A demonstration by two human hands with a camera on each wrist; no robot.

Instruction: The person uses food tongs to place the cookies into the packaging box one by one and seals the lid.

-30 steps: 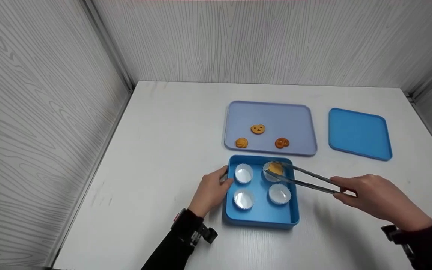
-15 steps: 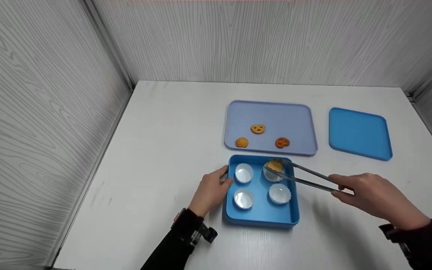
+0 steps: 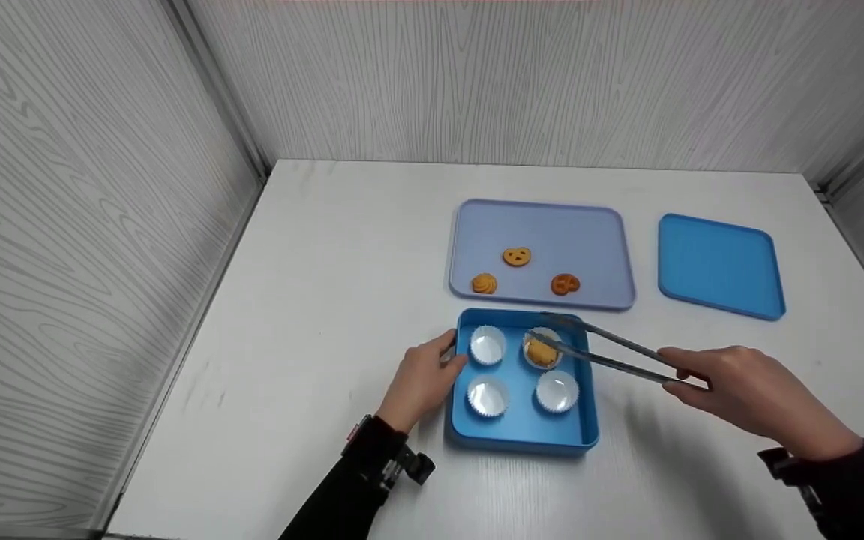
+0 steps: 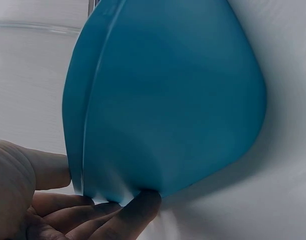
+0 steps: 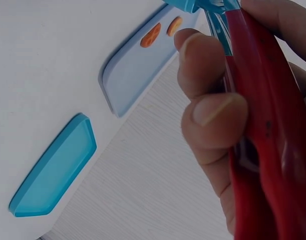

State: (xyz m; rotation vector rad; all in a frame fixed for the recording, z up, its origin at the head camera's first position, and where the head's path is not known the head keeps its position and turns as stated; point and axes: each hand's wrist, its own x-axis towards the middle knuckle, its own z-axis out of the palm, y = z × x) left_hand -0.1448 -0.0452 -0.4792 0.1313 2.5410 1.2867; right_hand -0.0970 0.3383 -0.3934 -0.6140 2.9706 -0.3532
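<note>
My left hand (image 3: 418,384) grips the left wall of a blue box (image 3: 522,431), thumb at the rim and fingers along the outside. Inside the box stand several white paper cups, one of them at the upper left (image 3: 487,345). A yellow-brown cookie (image 3: 542,352) lies in the upper right cup. From the right, my right hand (image 3: 751,397) holds metal tongs (image 3: 623,367), whose red handles (image 5: 265,120) show in the right wrist view. The tong arms reach over the box's right wall, tips spread apart, one passing over the cup with the cookie.
Behind the box is a lilac tray (image 3: 589,240) with a pretzel-shaped cookie (image 3: 565,284), a swirl cookie (image 3: 484,283) and a holed cookie (image 3: 517,256). Right of it lies a blue lid-like tray (image 3: 721,266). Wood-grain panels (image 3: 477,82) stand around the white table.
The cookie that was between the tong tips now lies lower in the upper right cup, free of them. The tips have spread slightly. My left hand has stayed in place.
</note>
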